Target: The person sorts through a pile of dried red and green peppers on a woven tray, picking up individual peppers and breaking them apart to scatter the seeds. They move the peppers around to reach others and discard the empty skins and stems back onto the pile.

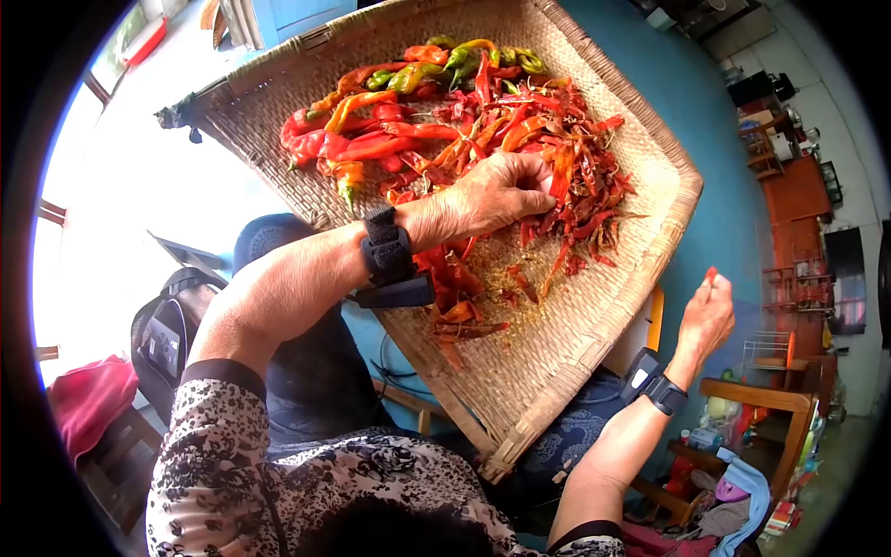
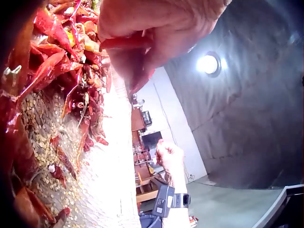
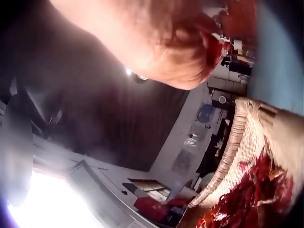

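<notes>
Beside the basket [image 1: 640, 269], the right hand [image 1: 705, 323] half-hides something red [image 1: 712, 274].

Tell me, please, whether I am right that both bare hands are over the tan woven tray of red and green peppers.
Not quite: only the left hand is over the tan woven tray of red and green peppers; the head view shows the right hand outside the tray.
</notes>
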